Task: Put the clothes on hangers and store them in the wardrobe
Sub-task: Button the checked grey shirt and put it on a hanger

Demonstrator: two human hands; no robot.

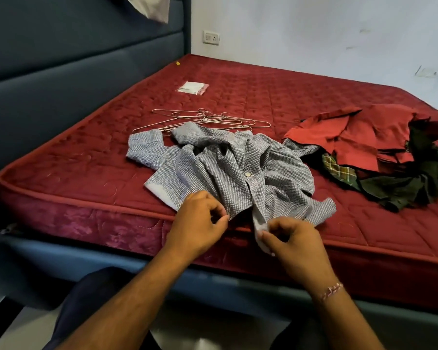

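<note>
**Shirt hem pinched at the mattress's near edge, hangers waiting behind**

Both forearms reach in from the bottom of the view to the near edge of the red quilted mattress (74,170). The left hand (199,223) has its fingers curled in, thumb and fingertips pinching the hem of the grey checked shirt (228,162); the right hand (296,245), a thread bracelet at its wrist, likewise pinches the button-placket edge, which hangs just over the mattress's near edge. Held this way, on either side of the front opening, the two hands look set to part or straighten the shirt so a hanger can go in — that is a judgement from the grip, not something shown.

The shirt itself lies crumpled near the middle of the near edge, its small blue-grey weave bunched into folds, one sleeve thrown out toward the headboard side, one pale button showing on the front.

Just behind it, partly under its collar end, lies a loose heap of wire hangers (208,120), close enough to grab without shifting position. Toward the right edge sits a pile of other clothes: a red garment (351,137) over dark green and plaid pieces (399,183). None of the clothes is on a hanger yet, and no wardrobe is in view.
</note>
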